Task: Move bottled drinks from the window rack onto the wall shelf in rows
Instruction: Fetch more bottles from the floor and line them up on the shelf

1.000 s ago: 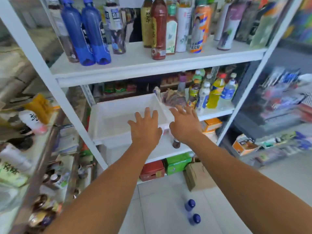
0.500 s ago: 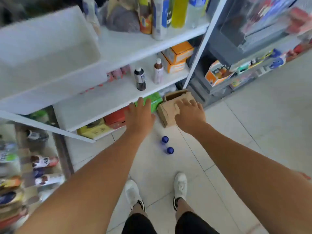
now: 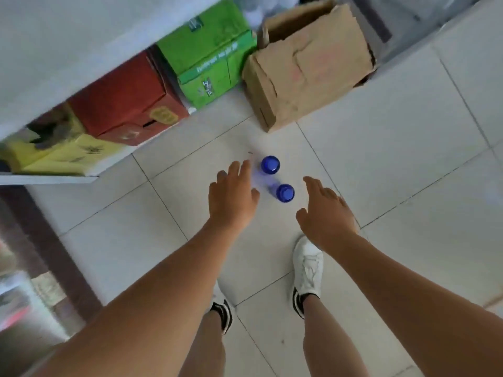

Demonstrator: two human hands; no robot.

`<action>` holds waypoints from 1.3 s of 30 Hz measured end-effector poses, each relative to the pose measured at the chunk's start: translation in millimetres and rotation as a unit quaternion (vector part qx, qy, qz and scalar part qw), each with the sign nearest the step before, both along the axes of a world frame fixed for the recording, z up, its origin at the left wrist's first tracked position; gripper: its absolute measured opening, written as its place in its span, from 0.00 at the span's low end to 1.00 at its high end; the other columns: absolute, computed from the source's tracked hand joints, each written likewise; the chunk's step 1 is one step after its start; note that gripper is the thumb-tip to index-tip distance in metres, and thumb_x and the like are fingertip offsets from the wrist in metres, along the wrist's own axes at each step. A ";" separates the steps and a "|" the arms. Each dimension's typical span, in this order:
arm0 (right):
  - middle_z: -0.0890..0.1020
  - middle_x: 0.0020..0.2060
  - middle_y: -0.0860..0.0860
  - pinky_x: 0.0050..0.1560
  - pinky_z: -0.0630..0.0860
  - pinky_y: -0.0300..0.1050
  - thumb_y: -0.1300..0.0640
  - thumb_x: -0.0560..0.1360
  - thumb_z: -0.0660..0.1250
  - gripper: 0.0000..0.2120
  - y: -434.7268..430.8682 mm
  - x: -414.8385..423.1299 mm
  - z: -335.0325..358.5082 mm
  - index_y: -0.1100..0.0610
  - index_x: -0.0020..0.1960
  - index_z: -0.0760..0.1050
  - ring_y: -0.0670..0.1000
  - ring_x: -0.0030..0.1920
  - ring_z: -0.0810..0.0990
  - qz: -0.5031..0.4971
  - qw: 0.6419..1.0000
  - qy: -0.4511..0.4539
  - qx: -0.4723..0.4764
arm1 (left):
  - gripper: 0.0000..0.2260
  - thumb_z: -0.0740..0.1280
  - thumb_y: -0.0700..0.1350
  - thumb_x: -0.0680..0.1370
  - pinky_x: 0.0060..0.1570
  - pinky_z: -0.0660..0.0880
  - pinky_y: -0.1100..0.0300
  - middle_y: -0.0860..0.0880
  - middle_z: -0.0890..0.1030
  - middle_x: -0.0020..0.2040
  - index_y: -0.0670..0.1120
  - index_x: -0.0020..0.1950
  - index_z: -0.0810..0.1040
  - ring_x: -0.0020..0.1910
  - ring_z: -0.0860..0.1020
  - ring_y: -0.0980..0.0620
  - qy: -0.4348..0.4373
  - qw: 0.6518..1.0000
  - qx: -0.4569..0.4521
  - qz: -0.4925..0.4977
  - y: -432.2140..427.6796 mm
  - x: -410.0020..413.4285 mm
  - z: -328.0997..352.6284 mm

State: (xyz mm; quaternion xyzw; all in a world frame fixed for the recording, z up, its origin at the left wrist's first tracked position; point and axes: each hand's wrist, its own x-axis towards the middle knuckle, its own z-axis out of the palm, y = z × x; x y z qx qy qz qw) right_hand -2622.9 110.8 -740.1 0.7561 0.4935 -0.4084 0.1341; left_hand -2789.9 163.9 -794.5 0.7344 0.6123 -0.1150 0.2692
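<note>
Observed from beside the person, who leans over the floor

Pale tiled floor (image 3: 394, 164): fills most of the view, grey grout lines running diagonally.

White shelf board (image 3: 68, 36): upper left, blurred, seen from above; cartons sit beneath its edge.

Brown cardboard box (image 3: 313, 63): on the floor at top centre-right, worn, top flaps open.

Red carton (image 3: 122, 102): under the shelf, touching the green carton (image 3: 209, 55) on its right. The green carton sits just beside the brown box. Yellow carton (image 3: 62, 156): left of the red one, partly under the board.

Left hand (image 3: 231, 197): reaches down, fingers straight and slightly spread, holding nothing. Its fingertips lie just left of the far bottle; contact cannot be told through the blur.

Right hand (image 3: 326, 210): fingers loosely spread, empty, just right of the near bottle and apart from it.

White shoe (image 3: 309, 265): on the tiles below the right hand.

Two blue-capped bottles: upright on the floor between the hands, seen from above, close together. Far bottle (image 3: 270, 164), near bottle (image 3: 285, 192). Neither is gripped
</note>
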 end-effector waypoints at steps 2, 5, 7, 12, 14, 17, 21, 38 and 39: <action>0.68 0.74 0.53 0.68 0.69 0.53 0.57 0.79 0.65 0.38 -13.5 -0.3 -60.8 0.50 0.81 0.46 0.58 0.70 0.70 -0.034 0.999 0.004 -0.001 | 0.29 0.67 0.50 0.79 0.56 0.75 0.51 0.44 0.69 0.72 0.47 0.77 0.60 0.65 0.73 0.42 -0.018 1.000 0.002 0.019 -4.0 1.6 -60.2; 0.66 0.76 0.54 0.63 0.74 0.55 0.54 0.77 0.69 0.45 -31.4 -0.2 -148.0 0.49 0.81 0.41 0.59 0.68 0.73 -0.090 0.996 0.017 0.007 | 0.34 0.72 0.48 0.76 0.59 0.75 0.51 0.45 0.68 0.73 0.48 0.78 0.59 0.67 0.72 0.43 -0.072 0.995 0.009 0.067 -6.7 8.2 -144.3; 0.66 0.76 0.53 0.59 0.76 0.53 0.53 0.75 0.73 0.49 -40.4 1.8 -199.1 0.48 0.81 0.40 0.58 0.67 0.74 -0.139 0.989 0.043 0.019 | 0.37 0.76 0.46 0.73 0.59 0.77 0.49 0.47 0.69 0.72 0.49 0.77 0.60 0.67 0.72 0.44 -0.118 0.990 0.012 0.083 -5.9 14.7 -193.7; 0.72 0.72 0.48 0.56 0.72 0.44 0.51 0.73 0.76 0.46 -47.5 1.3 -284.9 0.47 0.80 0.49 0.53 0.66 0.75 -0.223 0.964 0.111 0.092 | 0.38 0.78 0.44 0.68 0.62 0.76 0.55 0.54 0.73 0.69 0.51 0.74 0.64 0.68 0.72 0.54 -0.285 0.953 0.002 0.107 -3.6 32.1 -273.0; 0.76 0.66 0.47 0.54 0.75 0.42 0.51 0.72 0.77 0.42 -45.5 -3.4 -304.2 0.47 0.77 0.55 0.51 0.61 0.78 -0.244 0.952 0.125 0.140 | 0.36 0.78 0.44 0.68 0.61 0.76 0.61 0.56 0.74 0.66 0.49 0.72 0.66 0.65 0.73 0.57 -0.328 0.936 0.010 0.124 -0.5 38.3 -286.9; 0.79 0.54 0.44 0.48 0.82 0.45 0.52 0.72 0.77 0.29 -39.5 -8.2 -323.7 0.45 0.65 0.62 0.47 0.51 0.81 -0.286 0.929 0.130 0.194 | 0.33 0.78 0.43 0.69 0.57 0.76 0.66 0.62 0.74 0.56 0.48 0.70 0.66 0.57 0.74 0.62 -0.356 0.923 0.013 0.146 7.0 45.5 -303.1; 0.79 0.46 0.40 0.40 0.79 0.43 0.52 0.71 0.77 0.26 -43.7 -6.7 -322.9 0.43 0.58 0.63 0.46 0.44 0.80 -0.295 0.923 0.136 0.206 | 0.31 0.78 0.42 0.69 0.54 0.77 0.67 0.64 0.75 0.52 0.48 0.68 0.68 0.51 0.76 0.62 -0.364 0.916 0.006 0.166 6.4 48.0 -304.2; 0.78 0.46 0.42 0.40 0.77 0.43 0.51 0.69 0.79 0.29 -73.1 -63.8 26.7 0.41 0.56 0.60 0.47 0.43 0.80 -0.273 0.913 0.203 0.225 | 0.32 0.83 0.44 0.63 0.41 0.76 0.70 0.57 0.79 0.49 0.52 0.58 0.68 0.45 0.79 0.64 -0.367 0.867 0.049 0.335 -85.0 -75.5 69.3; 0.78 0.46 0.41 0.41 0.77 0.43 0.50 0.69 0.79 0.30 -71.6 -68.8 59.3 0.39 0.55 0.59 0.46 0.44 0.80 -0.256 0.914 0.208 0.236 | 0.32 0.83 0.43 0.62 0.42 0.76 0.71 0.59 0.79 0.50 0.52 0.58 0.69 0.46 0.79 0.66 -0.378 0.857 0.044 0.347 -87.9 -84.8 101.7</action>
